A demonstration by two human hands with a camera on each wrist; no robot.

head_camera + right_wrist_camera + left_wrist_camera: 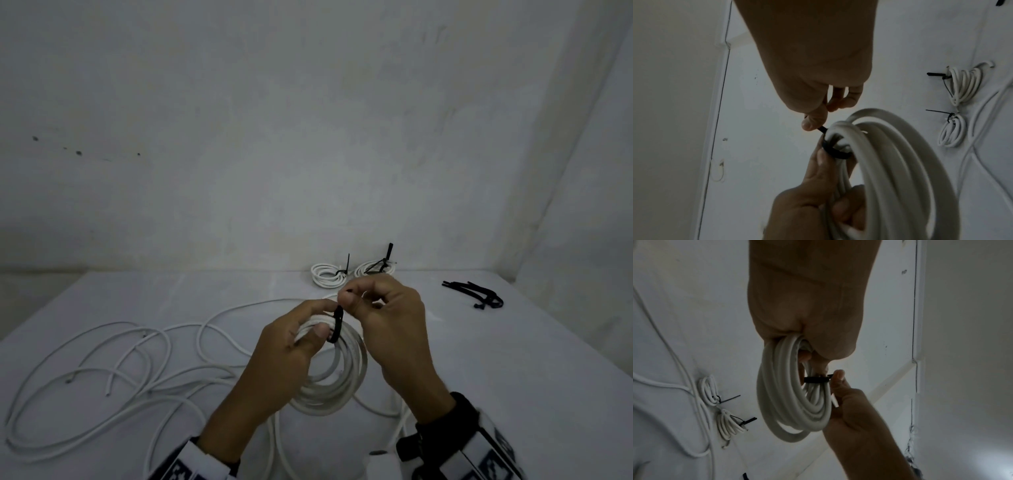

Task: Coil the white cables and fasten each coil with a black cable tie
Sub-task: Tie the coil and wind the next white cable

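My left hand (301, 339) grips a coil of white cable (337, 380) held upright above the table; the same coil (789, 402) (900, 162) fills both wrist views. A black cable tie (337, 323) is looped round the top of the coil beside my left thumb. My right hand (370, 301) pinches the tie's free end between thumb and forefinger, just right of the loop. The tie (816, 380) shows as a dark band across the strands in the left wrist view, and the tie (835, 151) curves under the bundle in the right wrist view.
Two tied coils (327, 274) (375, 269) lie at the back of the white table (479, 342), tie tails sticking up. Spare black ties (476, 295) lie at the back right. Loose white cables (113, 370) sprawl over the left side. Walls close off the back and right.
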